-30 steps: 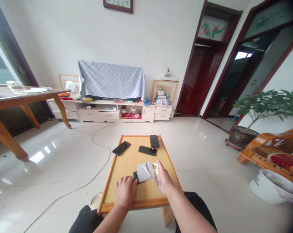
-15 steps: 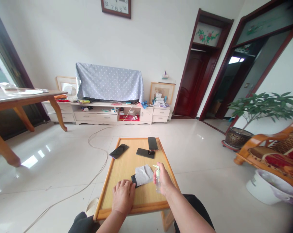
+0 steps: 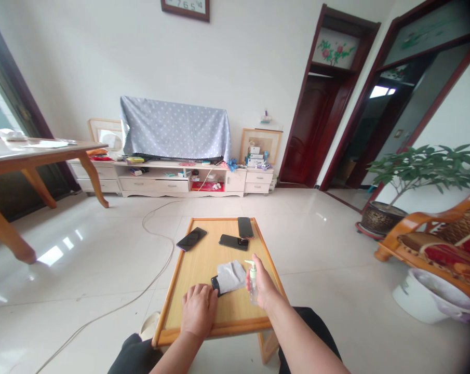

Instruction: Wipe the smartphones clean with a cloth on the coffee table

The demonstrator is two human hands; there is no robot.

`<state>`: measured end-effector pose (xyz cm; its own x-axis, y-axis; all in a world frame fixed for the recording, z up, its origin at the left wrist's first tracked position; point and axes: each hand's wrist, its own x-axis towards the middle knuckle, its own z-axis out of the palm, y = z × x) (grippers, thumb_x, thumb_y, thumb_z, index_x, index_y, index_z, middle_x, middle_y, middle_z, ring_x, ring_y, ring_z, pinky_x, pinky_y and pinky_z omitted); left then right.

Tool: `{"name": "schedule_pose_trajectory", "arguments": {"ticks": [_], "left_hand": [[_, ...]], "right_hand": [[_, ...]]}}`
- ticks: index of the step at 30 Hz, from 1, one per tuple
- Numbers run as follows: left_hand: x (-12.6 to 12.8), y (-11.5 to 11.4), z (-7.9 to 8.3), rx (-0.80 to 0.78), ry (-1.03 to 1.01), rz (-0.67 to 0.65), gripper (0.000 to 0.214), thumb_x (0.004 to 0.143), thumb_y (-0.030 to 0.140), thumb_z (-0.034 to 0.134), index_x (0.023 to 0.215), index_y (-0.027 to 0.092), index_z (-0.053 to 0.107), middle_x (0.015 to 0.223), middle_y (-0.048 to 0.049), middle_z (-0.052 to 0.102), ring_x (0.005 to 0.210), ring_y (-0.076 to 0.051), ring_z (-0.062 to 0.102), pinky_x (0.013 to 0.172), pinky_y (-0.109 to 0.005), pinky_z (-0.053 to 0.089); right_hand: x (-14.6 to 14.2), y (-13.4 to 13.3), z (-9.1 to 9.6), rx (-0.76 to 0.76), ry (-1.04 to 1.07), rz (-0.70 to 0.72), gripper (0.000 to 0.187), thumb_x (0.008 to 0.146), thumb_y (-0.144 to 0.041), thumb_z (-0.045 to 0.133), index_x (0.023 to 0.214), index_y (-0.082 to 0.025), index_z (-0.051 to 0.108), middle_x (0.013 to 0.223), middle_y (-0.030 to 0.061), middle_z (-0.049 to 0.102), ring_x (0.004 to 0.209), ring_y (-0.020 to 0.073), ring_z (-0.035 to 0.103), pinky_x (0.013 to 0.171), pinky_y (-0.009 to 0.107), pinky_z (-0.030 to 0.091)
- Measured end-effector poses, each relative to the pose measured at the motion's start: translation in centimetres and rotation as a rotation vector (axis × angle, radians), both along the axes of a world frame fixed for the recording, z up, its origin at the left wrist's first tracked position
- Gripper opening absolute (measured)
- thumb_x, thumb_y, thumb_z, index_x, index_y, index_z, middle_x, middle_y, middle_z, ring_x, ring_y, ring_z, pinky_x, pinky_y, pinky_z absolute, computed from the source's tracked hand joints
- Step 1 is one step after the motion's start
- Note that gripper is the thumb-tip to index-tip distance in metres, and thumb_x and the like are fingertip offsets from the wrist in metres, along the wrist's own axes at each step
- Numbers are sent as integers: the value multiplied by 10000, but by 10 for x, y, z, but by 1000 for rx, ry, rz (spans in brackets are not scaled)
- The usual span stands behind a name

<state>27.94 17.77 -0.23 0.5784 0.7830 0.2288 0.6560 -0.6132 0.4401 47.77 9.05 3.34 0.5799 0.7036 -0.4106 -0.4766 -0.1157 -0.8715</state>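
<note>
My right hand (image 3: 262, 285) is wrapped round a small clear pump bottle (image 3: 253, 295) with a pale green pump head, held upright above the near right part of the small wooden table (image 3: 198, 270). The nozzle points left. Just left of the bottle, a light grey cloth (image 3: 230, 276) lies over a black phone (image 3: 215, 283), leaving only its left end in sight. My left hand (image 3: 199, 309) rests palm down at the table's near edge, beside that end of the phone. Its fingers lie on the surface and hold nothing; whether they touch the phone, I cannot tell.
Three dark phones lie farther back on the small table: one at left (image 3: 191, 239), one in the middle (image 3: 233, 242), one at right (image 3: 245, 227). A cable (image 3: 121, 304) runs over the floor at left. A white bucket (image 3: 421, 296) stands by the wooden chair (image 3: 433, 228) at right.
The view has tilted down slightly, so the scene's far part sits a little higher. Both hands, the bottle, the cloth and the phones keep about the same places on the table.
</note>
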Motion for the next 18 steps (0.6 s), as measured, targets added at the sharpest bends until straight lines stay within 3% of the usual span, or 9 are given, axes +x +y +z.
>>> {"name": "schedule_pose_trajectory", "arguments": {"ticks": [12, 18], "left_hand": [[0, -1, 1, -5, 14, -4, 325, 990, 424, 390, 933, 259, 663, 1069, -56, 666, 1047, -248, 522, 881, -381, 324], [1, -1, 0, -8, 14, 4, 336, 991, 429, 386, 952, 251, 668, 1074, -61, 665, 1049, -247, 521, 892, -384, 325]], "right_hand": [[2, 1, -3, 1, -32, -25, 603, 880, -703, 470, 523, -217, 467, 436, -11, 478, 387, 106, 424, 442, 249, 341], [7, -1, -3, 24, 43, -37, 641, 864, -768, 436, 559, -212, 530, 469, 18, 538, 425, 126, 471, 440, 250, 340]]}}
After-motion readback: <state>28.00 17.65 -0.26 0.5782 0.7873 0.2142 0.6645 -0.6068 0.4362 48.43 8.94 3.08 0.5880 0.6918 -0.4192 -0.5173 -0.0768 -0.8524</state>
